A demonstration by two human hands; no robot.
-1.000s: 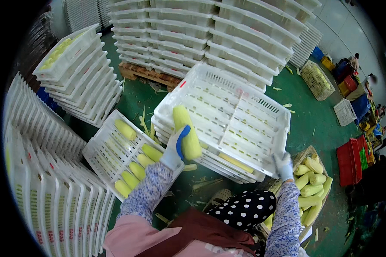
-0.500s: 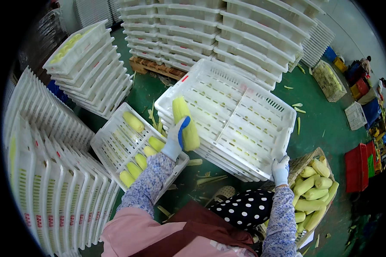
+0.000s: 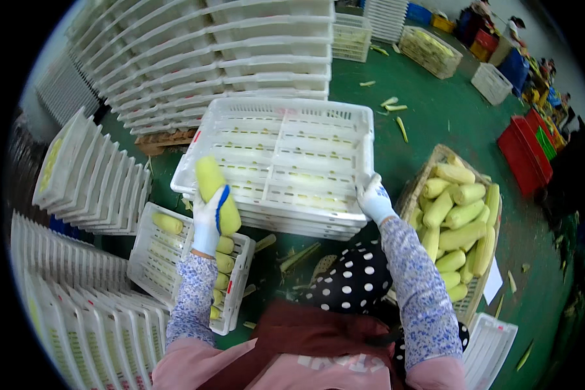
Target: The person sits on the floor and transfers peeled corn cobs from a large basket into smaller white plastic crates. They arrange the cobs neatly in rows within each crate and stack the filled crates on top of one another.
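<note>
My gloved left hand is closed round a pale green ear of corn, raised above the front left of a white slotted tray. That tray tops a short stack and has a rib across its middle. At its front right corner my gloved right hand grips the rim, its fingers partly hidden. Below and left, a second white tray holds several ears; one ear lies in its far part. To the right stands a woven basket heaped with corn ears.
Tall stacks of white crates rise beyond the tray; more stacked crates line the left. A white tray lies at lower right. Red bins stand farther right, with people at the far right. Husk scraps litter the green floor.
My view has turned right, so the trays appear farther left and more of the basket shows. The left hand still holds the ear, the right hand still the tray's corner.
</note>
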